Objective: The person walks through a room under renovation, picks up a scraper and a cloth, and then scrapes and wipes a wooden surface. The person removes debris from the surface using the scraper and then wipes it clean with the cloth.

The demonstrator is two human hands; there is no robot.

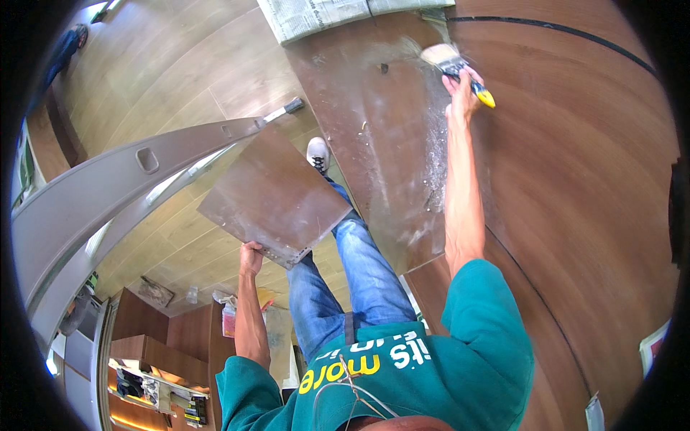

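Observation:
My right hand [462, 97] grips a flat paintbrush [453, 67] with pale bristles and a yellow-tipped handle. Its bristles are at the far end of a brown ledge [350, 91], close to the brown wood-grain panel [566, 140] on the right. White dust and crumbs [435, 156] lie along the ledge beside that panel. Low on the left, my left hand [250, 257] holds a flat brown board [275, 194] by its near corner. The board is in front of my legs, with small dark specks or holes along its near edge.
Folded newspaper [345, 19] covers the ledge's far end; a small dark piece [384, 68] lies nearer. At left stands what looks like a grey ladder [183, 141]. Shelves [161, 345] holding several items are at lower left. Another person's leg [62, 51] shows at upper left.

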